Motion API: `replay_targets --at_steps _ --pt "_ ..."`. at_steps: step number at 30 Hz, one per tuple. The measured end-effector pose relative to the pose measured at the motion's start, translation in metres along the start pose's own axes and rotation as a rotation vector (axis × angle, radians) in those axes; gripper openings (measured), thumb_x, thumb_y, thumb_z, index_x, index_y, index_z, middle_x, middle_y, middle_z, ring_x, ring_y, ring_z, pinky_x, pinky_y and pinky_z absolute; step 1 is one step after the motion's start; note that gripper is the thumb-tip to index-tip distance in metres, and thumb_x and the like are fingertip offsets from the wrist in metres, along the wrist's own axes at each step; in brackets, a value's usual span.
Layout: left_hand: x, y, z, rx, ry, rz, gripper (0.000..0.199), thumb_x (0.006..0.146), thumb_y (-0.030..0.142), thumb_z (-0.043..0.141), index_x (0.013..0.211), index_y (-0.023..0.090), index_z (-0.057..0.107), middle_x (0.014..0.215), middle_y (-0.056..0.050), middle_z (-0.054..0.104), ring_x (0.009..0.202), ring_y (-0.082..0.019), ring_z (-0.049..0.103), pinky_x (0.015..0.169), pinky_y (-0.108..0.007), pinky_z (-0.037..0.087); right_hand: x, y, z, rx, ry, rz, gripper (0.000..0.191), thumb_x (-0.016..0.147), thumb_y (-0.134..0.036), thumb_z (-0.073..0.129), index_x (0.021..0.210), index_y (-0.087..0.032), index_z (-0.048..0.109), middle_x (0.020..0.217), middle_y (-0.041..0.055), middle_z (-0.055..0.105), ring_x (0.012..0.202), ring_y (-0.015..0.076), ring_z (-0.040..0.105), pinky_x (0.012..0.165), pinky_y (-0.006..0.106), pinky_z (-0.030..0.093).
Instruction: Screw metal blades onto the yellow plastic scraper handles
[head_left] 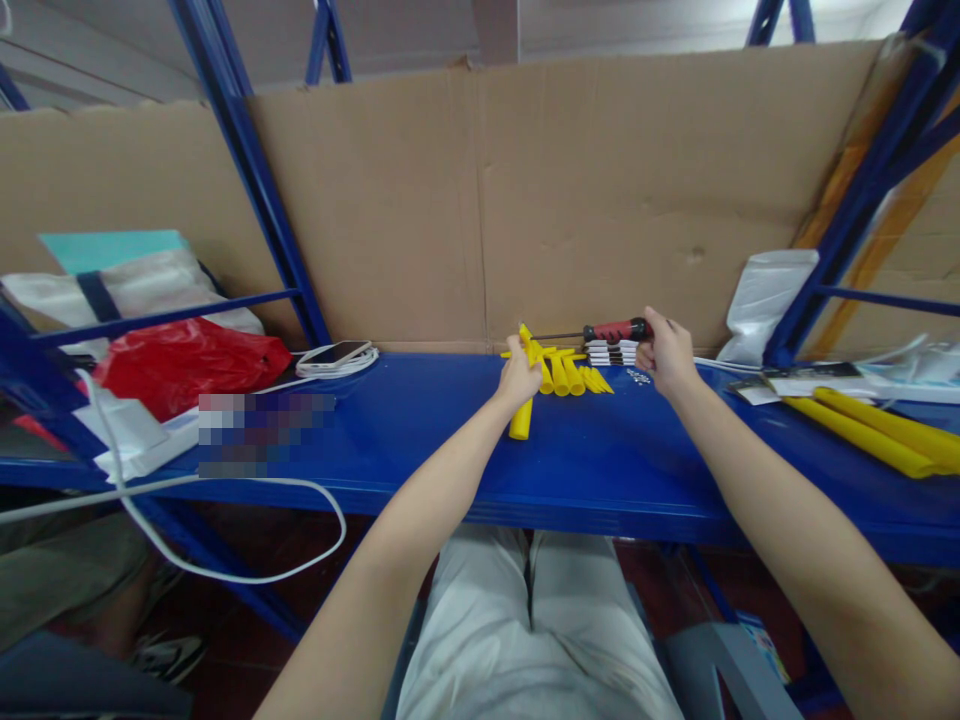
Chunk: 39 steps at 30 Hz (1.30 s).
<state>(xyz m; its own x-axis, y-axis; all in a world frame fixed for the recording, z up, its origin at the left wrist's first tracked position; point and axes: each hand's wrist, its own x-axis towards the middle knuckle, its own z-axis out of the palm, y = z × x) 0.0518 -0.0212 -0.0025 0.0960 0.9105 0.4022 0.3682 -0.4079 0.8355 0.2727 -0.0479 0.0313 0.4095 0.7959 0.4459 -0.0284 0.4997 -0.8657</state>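
My left hand [519, 376] is closed round a yellow plastic tube-shaped piece [520, 422], its wide lower end toward me and a narrower part showing above my fingers. In my right hand [669, 350] is the butt end of a red and black screwdriver [616, 330]. The shaft lies level, pointing left, and its tip is at the upper part of the yellow piece; exact contact is too small to tell. Beside my left hand lie several yellow cone-like pieces [560, 374] and small yellow pointed pieces [596, 380]. Tiny silvery bits [638, 377], perhaps screws, lie near my right hand.
A stack of white and black strips [611, 353] sits under the screwdriver. Long yellow tubes [870, 430] and a white pouch [769, 305] are at the right. Leftward lie a phone with coiled cable [341, 358], red bag [191, 365] and power strip [150, 440]. Cardboard [585, 200] backs the blue table [420, 440].
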Motion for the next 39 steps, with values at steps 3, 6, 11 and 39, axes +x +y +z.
replay_targets --at_steps 3,6,11,39 --pt "-0.0005 0.0004 -0.0005 0.007 -0.008 -0.003 0.048 0.084 0.009 0.054 0.123 0.026 0.031 0.109 -0.01 0.069 0.091 -0.024 0.073 0.086 -0.042 0.057 -0.0008 -0.0031 0.0023 0.028 0.014 0.045 0.047 0.067 -0.059 0.074 0.076 -0.025 0.042 0.046 -0.0105 0.035 0.033 0.0079 0.034 0.031 0.022 0.022" --pt "0.0005 -0.0011 -0.0002 0.003 -0.006 -0.006 0.049 0.084 0.009 0.055 0.123 0.026 0.031 0.108 -0.008 0.069 0.091 -0.023 0.073 0.086 -0.041 0.057 -0.0015 -0.0043 0.0034 0.027 0.004 0.046 0.049 0.067 -0.062 0.072 0.078 -0.025 0.044 0.052 -0.0077 0.046 0.035 0.0087 0.039 0.031 0.023 0.025" --pt "0.0044 -0.0057 0.0009 -0.049 0.005 -0.011 0.053 0.082 0.012 0.06 0.124 0.026 0.031 0.108 -0.009 0.07 0.09 -0.022 0.073 0.084 -0.038 0.058 -0.0023 -0.0039 0.002 -0.02 -0.016 0.031 0.045 0.071 -0.058 0.072 0.074 -0.025 0.042 0.043 -0.011 0.033 0.032 0.008 0.032 0.031 0.023 0.024" --pt "0.0029 -0.0024 0.0011 0.0 -0.02 -0.023 0.048 0.085 0.009 0.055 0.123 0.026 0.031 0.102 -0.006 0.069 0.083 -0.02 0.073 0.083 -0.038 0.058 -0.0079 -0.0076 0.0088 0.049 0.08 0.013 0.043 0.07 -0.051 0.075 0.081 -0.025 0.043 0.049 -0.0102 0.045 0.035 0.0088 0.04 0.033 0.022 0.026"
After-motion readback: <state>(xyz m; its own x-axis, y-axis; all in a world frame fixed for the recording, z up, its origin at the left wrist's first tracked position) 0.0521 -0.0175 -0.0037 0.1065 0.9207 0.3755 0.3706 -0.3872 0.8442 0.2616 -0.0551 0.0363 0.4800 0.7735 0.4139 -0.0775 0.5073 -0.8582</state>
